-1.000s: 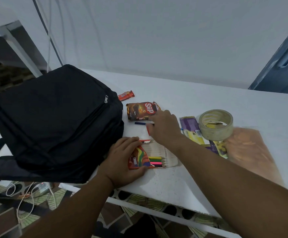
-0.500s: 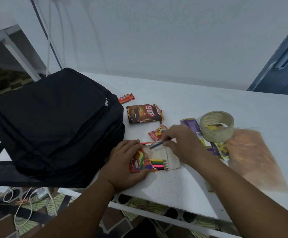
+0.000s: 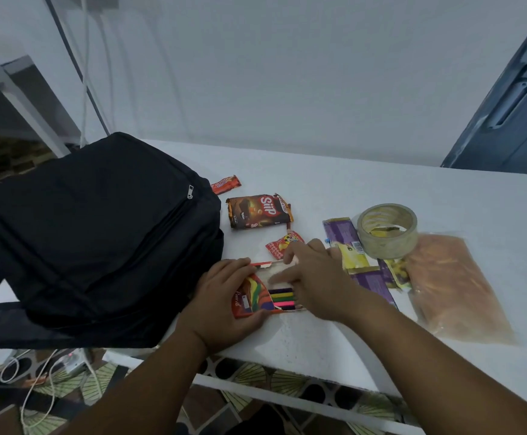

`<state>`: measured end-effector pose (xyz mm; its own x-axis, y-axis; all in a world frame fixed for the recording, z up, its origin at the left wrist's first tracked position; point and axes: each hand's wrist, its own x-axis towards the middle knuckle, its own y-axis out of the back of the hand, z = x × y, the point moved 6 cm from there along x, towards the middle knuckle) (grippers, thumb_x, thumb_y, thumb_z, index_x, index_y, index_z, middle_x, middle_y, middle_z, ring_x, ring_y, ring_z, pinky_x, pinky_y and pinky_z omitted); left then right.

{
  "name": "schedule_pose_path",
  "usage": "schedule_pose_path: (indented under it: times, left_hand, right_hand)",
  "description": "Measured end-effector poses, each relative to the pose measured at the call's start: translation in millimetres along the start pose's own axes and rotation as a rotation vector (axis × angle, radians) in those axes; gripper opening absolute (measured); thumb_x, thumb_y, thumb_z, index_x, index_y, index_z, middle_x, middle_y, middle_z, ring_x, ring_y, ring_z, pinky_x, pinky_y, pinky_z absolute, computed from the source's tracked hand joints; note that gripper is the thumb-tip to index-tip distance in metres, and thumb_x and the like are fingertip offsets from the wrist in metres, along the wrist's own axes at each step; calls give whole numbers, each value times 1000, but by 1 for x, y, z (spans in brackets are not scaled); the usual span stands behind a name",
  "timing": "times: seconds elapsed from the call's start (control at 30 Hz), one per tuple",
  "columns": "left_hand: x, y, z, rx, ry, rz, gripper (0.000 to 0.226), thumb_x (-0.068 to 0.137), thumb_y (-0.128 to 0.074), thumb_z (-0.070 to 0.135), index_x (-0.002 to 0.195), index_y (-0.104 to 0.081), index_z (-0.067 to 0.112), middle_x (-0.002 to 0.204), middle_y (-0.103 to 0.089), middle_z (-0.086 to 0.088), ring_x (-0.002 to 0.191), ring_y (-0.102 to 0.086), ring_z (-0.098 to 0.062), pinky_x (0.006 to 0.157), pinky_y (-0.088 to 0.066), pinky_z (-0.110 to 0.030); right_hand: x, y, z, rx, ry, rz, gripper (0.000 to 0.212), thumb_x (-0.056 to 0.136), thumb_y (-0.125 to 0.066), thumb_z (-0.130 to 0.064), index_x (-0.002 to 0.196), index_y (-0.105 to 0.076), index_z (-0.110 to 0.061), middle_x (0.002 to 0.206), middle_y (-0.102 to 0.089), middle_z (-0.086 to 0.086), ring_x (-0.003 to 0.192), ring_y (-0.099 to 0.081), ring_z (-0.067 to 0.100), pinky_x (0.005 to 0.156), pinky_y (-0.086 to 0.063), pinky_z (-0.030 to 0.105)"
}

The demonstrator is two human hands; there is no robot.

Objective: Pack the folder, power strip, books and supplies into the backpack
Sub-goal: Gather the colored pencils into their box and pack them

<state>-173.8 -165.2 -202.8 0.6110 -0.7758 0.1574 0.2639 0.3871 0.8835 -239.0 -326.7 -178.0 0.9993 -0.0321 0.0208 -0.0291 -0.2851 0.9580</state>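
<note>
While the left hand [image 3: 224, 296] grips the open pencil box [image 3: 265, 298] at the backpack's [image 3: 99, 240] four o'clock, the right hand's [image 3: 315, 277] loose, empty fingers press inside — a shove could spill pencils off the counter [image 3: 365, 196].

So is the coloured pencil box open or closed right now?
Open: the pencil box has its flap folded back, with coloured pencils showing inside.

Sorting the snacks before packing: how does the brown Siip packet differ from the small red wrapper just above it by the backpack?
The Siip packet is brown, wide and fully visible; the red wrapper is narrow, smaller and partly hidden behind the backpack. Both lie flat on the white table, untouched by either hand.
</note>
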Motion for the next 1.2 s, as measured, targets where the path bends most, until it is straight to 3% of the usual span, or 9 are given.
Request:
schedule_pose_path:
  times: [0.17,0.27,0.33,0.47,0.6,0.7,0.77,1.07,1.2]
  left_hand:
    - [0,0,-1,0,-2,4,77,78,-63,68,144,-45,32,150,-38,18,135,-14,9,108,-4,-11]
    - [0,1,-1,-25,8,14,76,78,-64,66,143,-47,32,149,-39,18,134,-14,10,108,-6,-11]
    - [0,1,-1,-34,8,16,76,77,-62,68,142,-48,32,149,-40,18,135,-16,9,109,-9,-14]
    - [-1,2,-1,-32,5,18,75,78,-62,67,142,-49,31,148,-41,18,135,-18,7,110,-9,-13]
    - [-1,1,-1,-30,13,-5,76,78,-59,70,143,-45,34,146,-35,24,134,-12,11,107,-3,-9]
    - [-1,0,-1,-22,19,-18,78,78,-59,71,145,-43,35,149,-34,22,135,-12,10,111,-7,-15]
    - [-1,1,-1,-31,26,-18,77,78,-60,70,144,-44,35,149,-35,22,134,-11,12,109,-5,-12]
    - [-1,0,0,-8,32,-28,75,79,-63,68,144,-43,36,150,-35,22,132,-11,13,104,0,-4]
    - [-1,0,-1,-25,34,-15,76,78,-63,68,145,-42,37,151,-35,21,134,-13,9,109,-6,-13]
  right_hand:
    - [48,26,48,353,-367,323,18,90,-60,-18,98,-75,-12,96,-69,5,93,-62,19,81,-49,32]
    - [75,16,66,281,-536,179,30,82,-67,-32,64,-57,-11,65,-58,1,70,-58,20,53,-41,29]
    - [83,11,70,270,-573,135,36,77,-72,-35,61,-49,-14,61,-53,-1,65,-57,20,46,-32,25]
    - [86,22,83,301,-664,156,31,75,-74,-22,61,-48,-12,60,-57,3,63,-63,24,45,-40,25]
    - [69,55,92,291,-711,91,25,76,-71,-14,58,-55,-9,49,-62,2,29,-50,3,33,-34,16]
    - [53,78,87,307,-622,117,6,79,-72,-10,85,-73,-7,65,-72,5,47,-64,12,47,-46,18]
    - [41,85,74,362,-503,105,15,83,-76,-14,96,-75,-21,76,-74,-1,58,-69,15,52,-49,21]
    - [11,37,16,104,-218,-124,21,84,-69,-21,96,-79,-35,103,-69,-10,99,-62,12,87,-50,30]
    - [17,13,-2,-29,-88,-168,26,92,-64,-23,109,-75,-40,110,-68,-7,106,-57,19,96,-39,36]
